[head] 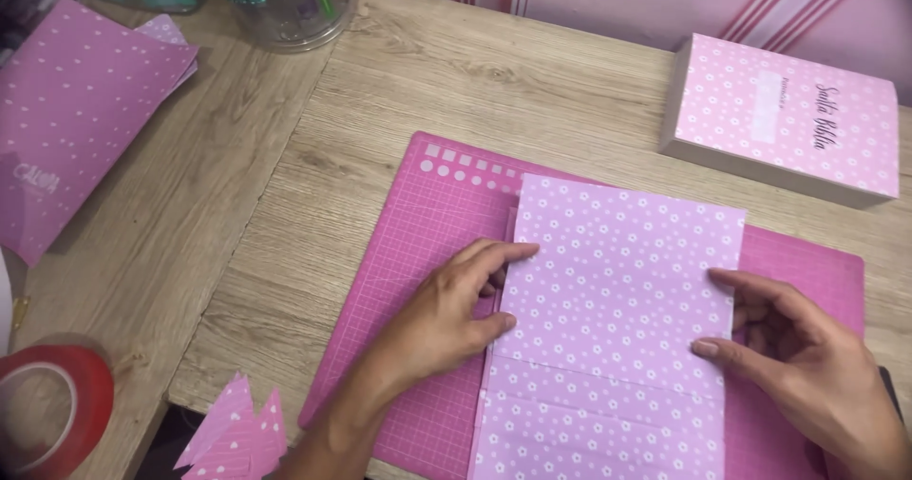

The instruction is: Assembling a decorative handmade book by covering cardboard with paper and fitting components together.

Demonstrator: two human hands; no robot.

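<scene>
Head view: left hand (446, 314) and right hand (807, 356), grips spread, press dotted paper's (617, 290) opposite edges.

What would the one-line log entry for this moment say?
left hand: on paper's left edge | right hand: on right edge | paper: on mat

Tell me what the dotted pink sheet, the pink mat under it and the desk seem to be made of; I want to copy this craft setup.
The pale pink sheet with white dots looks like matte paper or thin card: flat, with crisp fold lines. The magenta gridded mat looks like rubbery vinyl, judging by its printed grid and dull sheen. The light wood-grain desk could be laminate or real wood.
</scene>
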